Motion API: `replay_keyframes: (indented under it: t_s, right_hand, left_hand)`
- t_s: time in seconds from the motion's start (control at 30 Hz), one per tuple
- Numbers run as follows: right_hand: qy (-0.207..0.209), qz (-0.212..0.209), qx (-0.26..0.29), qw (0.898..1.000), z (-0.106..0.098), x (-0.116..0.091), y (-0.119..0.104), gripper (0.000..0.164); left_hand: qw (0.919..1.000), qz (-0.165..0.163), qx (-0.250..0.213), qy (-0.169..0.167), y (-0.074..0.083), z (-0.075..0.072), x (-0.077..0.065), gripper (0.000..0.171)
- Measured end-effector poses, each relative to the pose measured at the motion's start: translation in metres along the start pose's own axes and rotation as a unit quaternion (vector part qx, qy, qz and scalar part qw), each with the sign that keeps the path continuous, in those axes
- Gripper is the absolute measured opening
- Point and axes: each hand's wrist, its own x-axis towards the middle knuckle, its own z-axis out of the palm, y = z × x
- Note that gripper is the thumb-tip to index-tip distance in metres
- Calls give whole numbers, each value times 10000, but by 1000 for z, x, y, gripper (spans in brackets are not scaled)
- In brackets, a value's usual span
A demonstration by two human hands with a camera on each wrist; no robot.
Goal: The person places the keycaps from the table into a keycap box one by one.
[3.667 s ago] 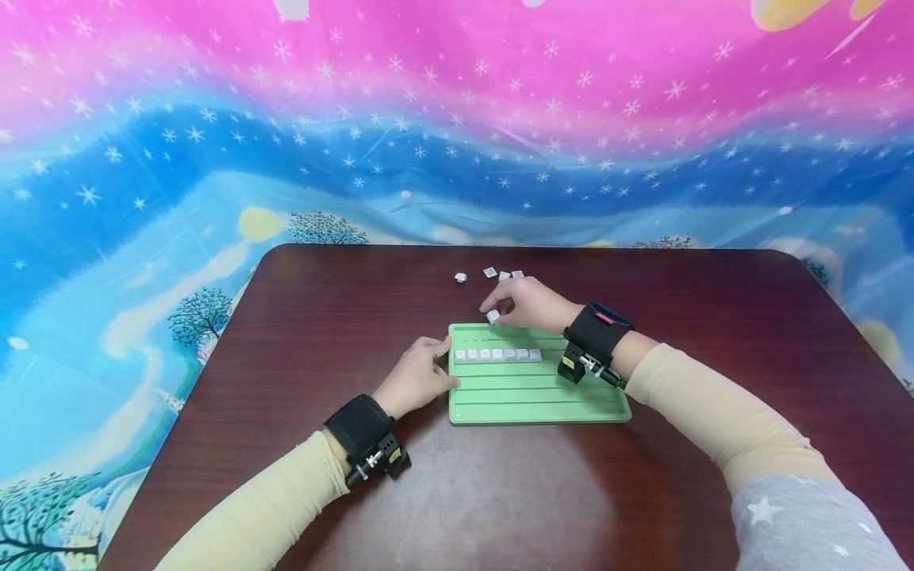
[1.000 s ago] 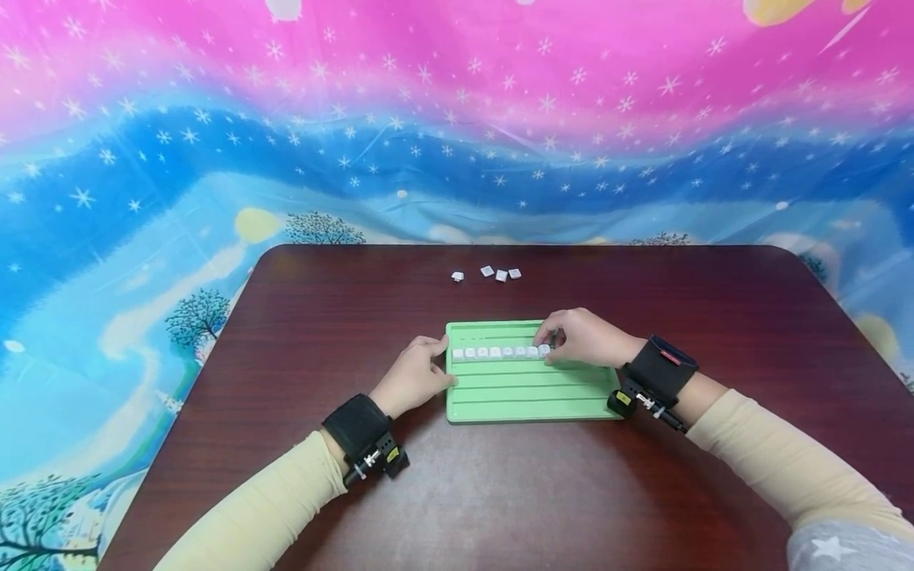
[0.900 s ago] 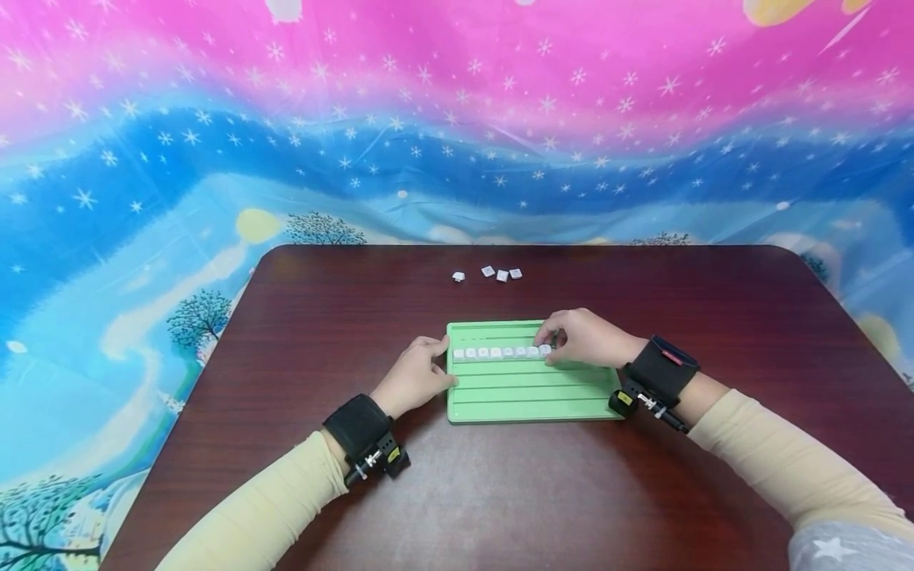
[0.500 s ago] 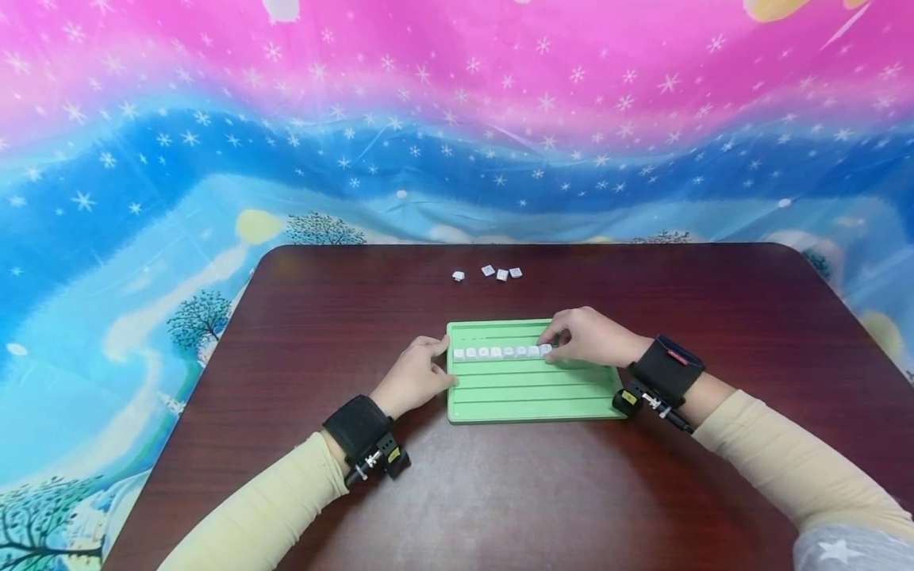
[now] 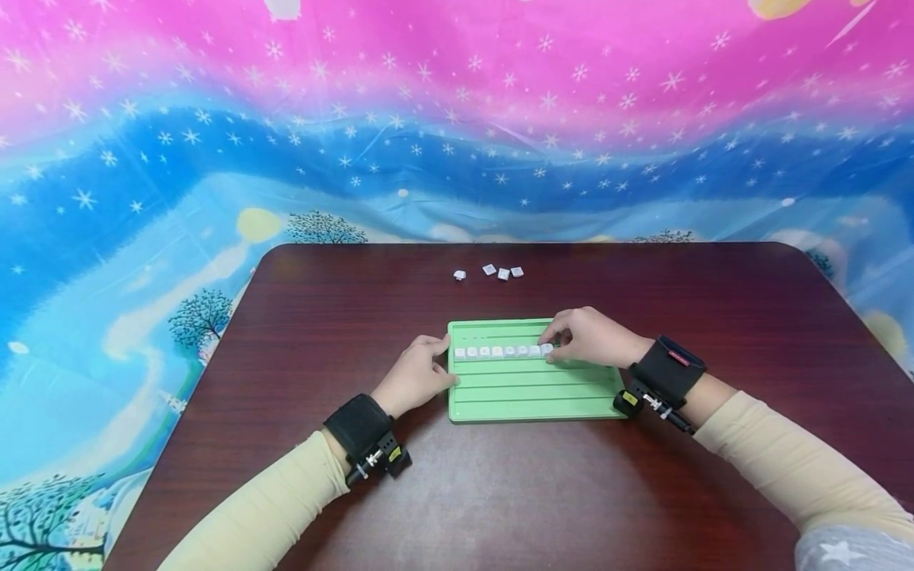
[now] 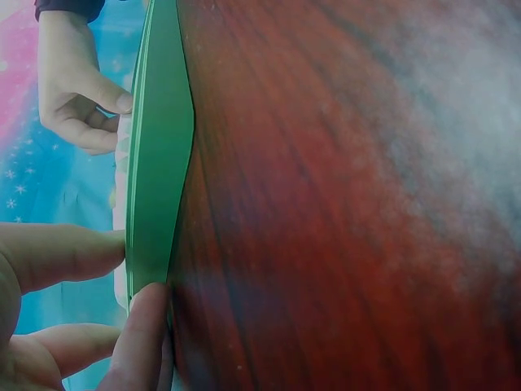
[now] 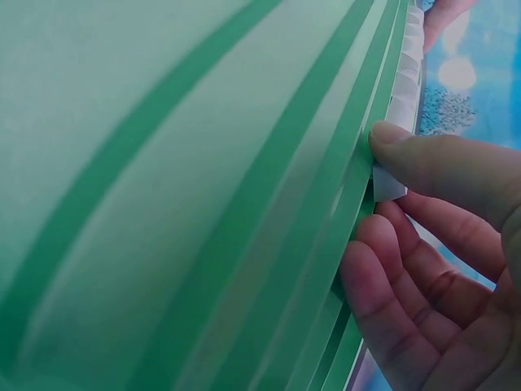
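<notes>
Tray [image 5: 535, 408]: white tiles [image 5: 497, 352] in a row near far edge
Right hand [image 5: 596, 337]: pinching right-end tile [image 7: 388, 187]
Left hand [image 5: 412, 377]: gripping tray's left edge
Table [image 5: 500, 492]: four loose tiles [image 5: 503, 274], far edge
Obscured: tray's far-right corner, tile markings

Black wristbands [image 5: 667, 371] carry yellow-marked cameras [image 5: 628, 403], with cream sleeves [image 5: 793, 460] behind them and white-starred grey cloth [image 5: 860, 546] farther behind the right one.

Smooth plastic-looking board [image 5: 535, 409] and tiles [image 5: 497, 352], glossy wood-grain table [image 5: 500, 492]
</notes>
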Motion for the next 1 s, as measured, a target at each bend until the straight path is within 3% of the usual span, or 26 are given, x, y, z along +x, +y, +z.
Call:
replay_keyframes:
  t_s: [0.63, 1.0]
  right_hand:
    - [-187, -17, 19, 9998, -5, 3, -1, 25]
    - [-202, 181, 304, 9992, -23, 10, 0, 31]
  left_hand:
    - [9999, 114, 16, 3, -2, 0, 0, 73]
    - [10000, 53, -45, -25, -1, -1, -1, 73]
